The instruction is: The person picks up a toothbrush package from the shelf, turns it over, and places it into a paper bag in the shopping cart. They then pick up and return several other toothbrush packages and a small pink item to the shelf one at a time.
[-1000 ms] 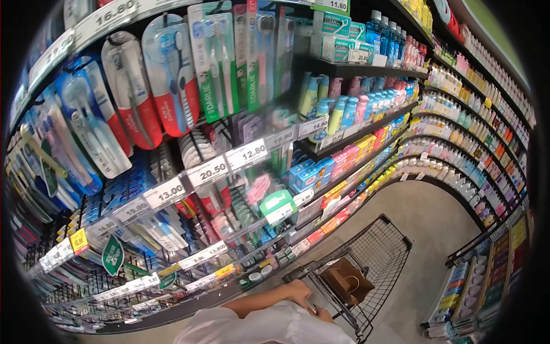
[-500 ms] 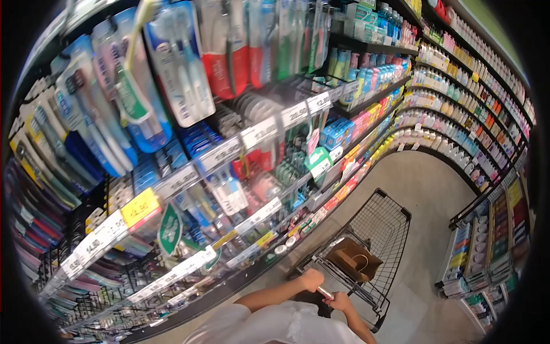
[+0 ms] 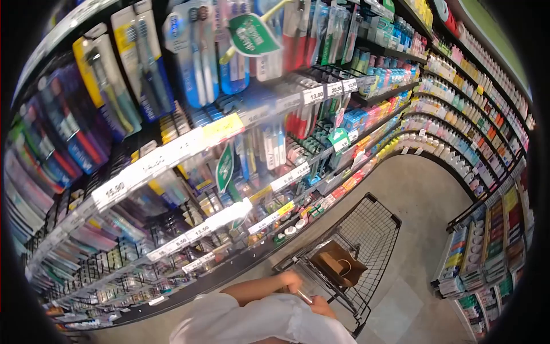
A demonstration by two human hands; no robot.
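Observation:
My left hand (image 3: pixel 291 281) is closed around the shopping cart's handle (image 3: pixel 304 296), a short light-coloured stretch of which shows between my hands. My right hand (image 3: pixel 322 308) is closed on the same bar, a little to the right and nearer to me. Ahead of them is the black wire shopping cart (image 3: pixel 372 241). A brown paper bag (image 3: pixel 338 264) with a looped handle lies in it, near my end. My fingertips are partly hidden beneath the hands.
On the left, a long shelf holds packaged toothbrushes (image 3: pixel 197 54) above white price tags (image 3: pixel 314 94) and a green hanging sign (image 3: pixel 252 35). Bottle-filled shelves (image 3: pixel 458 120) curve across the far end. At right stands a low rack (image 3: pixel 487 246) of packets. Grey floor (image 3: pixel 427 183) lies between.
The view has shifted along the toothbrush shelf, whose packages now appear farther right. My hands, the cart and the bag appear slightly farther left, with both hands still on the handle.

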